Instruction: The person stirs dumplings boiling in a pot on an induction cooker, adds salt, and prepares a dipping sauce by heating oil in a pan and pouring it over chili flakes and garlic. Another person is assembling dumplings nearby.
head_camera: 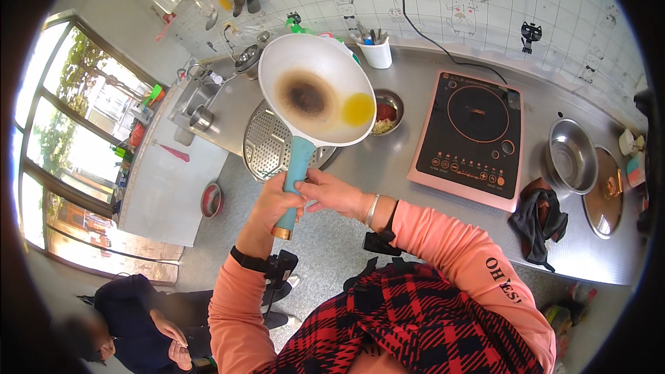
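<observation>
Both of my hands are on the teal handle of a white frying pan (pixel 332 75), raised above the metal counter left of the induction cooktop (pixel 475 114). My left hand (pixel 283 198) is wrapped round the handle near its gold-coloured end. My right hand (pixel 332 192) grips the handle's upper part from the right. The pan is tilted, with a pool of yellow oil (pixel 358 109) at its right side and a brown-black scorched patch on its base. Behind the pan's right edge, a metal bowl (pixel 397 101) holds red paste and chopped pale bits. A perforated steamer tray (pixel 267 140) lies partly under the pan.
Right of the cooktop are a steel bowl (pixel 571 156), a glass lid (pixel 605 202) and a dark cloth (pixel 540 221). A white utensil holder (pixel 376 54) stands by the wall. A sink (pixel 200 96) is at the left. Another person (pixel 135 322) is at the lower left.
</observation>
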Motion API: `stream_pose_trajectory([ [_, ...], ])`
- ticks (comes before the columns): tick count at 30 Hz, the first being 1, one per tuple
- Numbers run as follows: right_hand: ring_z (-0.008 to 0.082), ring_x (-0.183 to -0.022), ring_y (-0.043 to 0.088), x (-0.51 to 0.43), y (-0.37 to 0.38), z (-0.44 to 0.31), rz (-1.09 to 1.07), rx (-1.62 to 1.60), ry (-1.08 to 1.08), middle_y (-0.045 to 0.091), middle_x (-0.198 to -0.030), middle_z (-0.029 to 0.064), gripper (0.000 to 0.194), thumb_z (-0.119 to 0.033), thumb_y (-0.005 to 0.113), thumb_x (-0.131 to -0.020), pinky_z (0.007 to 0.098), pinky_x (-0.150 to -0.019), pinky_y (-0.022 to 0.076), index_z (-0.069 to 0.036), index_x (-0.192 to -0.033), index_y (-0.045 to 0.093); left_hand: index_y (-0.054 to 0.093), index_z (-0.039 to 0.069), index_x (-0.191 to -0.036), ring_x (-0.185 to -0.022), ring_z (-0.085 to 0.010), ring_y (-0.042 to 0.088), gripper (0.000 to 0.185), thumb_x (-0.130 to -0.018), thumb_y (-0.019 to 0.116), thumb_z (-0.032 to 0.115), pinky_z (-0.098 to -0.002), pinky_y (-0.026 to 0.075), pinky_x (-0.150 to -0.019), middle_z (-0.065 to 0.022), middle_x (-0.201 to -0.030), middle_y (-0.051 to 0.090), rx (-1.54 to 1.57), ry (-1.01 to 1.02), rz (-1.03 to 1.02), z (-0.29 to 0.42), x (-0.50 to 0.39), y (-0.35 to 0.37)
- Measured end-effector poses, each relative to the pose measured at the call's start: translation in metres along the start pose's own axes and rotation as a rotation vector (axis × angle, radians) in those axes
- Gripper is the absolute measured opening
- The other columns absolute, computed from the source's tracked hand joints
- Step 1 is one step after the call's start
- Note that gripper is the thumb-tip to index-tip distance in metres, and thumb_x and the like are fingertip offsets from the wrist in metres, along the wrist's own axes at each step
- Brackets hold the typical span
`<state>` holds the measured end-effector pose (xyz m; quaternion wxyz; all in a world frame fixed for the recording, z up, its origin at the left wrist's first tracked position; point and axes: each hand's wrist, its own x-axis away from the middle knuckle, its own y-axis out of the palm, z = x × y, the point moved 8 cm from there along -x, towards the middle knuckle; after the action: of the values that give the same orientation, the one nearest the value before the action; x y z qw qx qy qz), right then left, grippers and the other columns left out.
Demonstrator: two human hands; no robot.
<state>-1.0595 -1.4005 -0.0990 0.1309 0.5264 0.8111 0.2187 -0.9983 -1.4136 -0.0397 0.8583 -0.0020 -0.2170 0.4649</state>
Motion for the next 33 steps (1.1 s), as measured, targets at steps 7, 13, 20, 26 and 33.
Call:
stream_pose_trajectory([
  [7, 0.0148, -0.091, 0.052, 0.001, -0.013, -0.005, -0.003, -0.054, -0.008, 0.052, -0.101, 0.006, 0.041, -0.035, 0.051, -0.085, 0.0306, -0.073, 0.0471, -0.005, -0.112, 0.044, 0.053, -0.003, -0.09, -0.049, -0.0141, 0.053, 0.031, -0.059, 0.056, 0.0, -0.0259, 0.042, -0.041, -0.0076, -0.067, 0.054, -0.104, -0.01, 0.03, 0.013, -0.009, 0.014],
  [13, 0.0145, -0.09, 0.053, 0.001, -0.024, -0.011, 0.019, -0.098, -0.005, 0.053, -0.099, 0.006, 0.039, -0.033, 0.05, -0.085, 0.031, -0.074, 0.047, -0.005, -0.112, 0.044, 0.053, -0.003, -0.088, -0.051, -0.0145, 0.054, 0.029, -0.06, 0.058, 0.001, -0.0264, 0.043, -0.043, -0.0086, -0.068, 0.055, -0.146, -0.005, 0.046, 0.02, -0.018, 0.021],
  [20, 0.0171, -0.087, 0.057, -0.002, -0.031, -0.018, 0.018, -0.107, -0.01, 0.054, -0.1, 0.0081, 0.039, -0.032, 0.047, -0.088, 0.0317, -0.077, 0.0493, -0.002, -0.114, 0.042, 0.053, -0.004, -0.088, -0.051, -0.0153, 0.054, 0.029, -0.06, 0.059, 0.0, -0.0266, 0.043, -0.045, -0.0097, -0.069, 0.056, -0.12, -0.011, 0.083, 0.025, -0.029, 0.026],
  [26, 0.0161, -0.08, 0.057, 0.003, -0.023, -0.023, -0.007, -0.109, -0.047, 0.055, -0.093, 0.0072, 0.034, -0.03, 0.047, -0.086, 0.0312, -0.071, 0.0493, -0.004, -0.107, 0.047, 0.05, -0.003, -0.09, -0.048, -0.0153, 0.054, 0.032, -0.059, 0.056, -0.002, -0.0279, 0.043, -0.041, -0.0092, -0.065, 0.054, -0.259, 0.002, 0.116, 0.025, -0.025, 0.022],
  [33, 0.0161, -0.075, 0.058, 0.005, -0.003, -0.02, -0.086, -0.14, -0.033, 0.056, -0.088, 0.0066, 0.032, -0.028, 0.047, -0.085, 0.031, -0.071, 0.0487, -0.004, -0.106, 0.047, 0.05, -0.004, -0.091, -0.048, -0.0157, 0.054, 0.034, -0.057, 0.056, -0.003, -0.0274, 0.043, -0.042, -0.0091, -0.065, 0.054, -0.251, 0.029, 0.119, 0.025, -0.008, 0.018],
])
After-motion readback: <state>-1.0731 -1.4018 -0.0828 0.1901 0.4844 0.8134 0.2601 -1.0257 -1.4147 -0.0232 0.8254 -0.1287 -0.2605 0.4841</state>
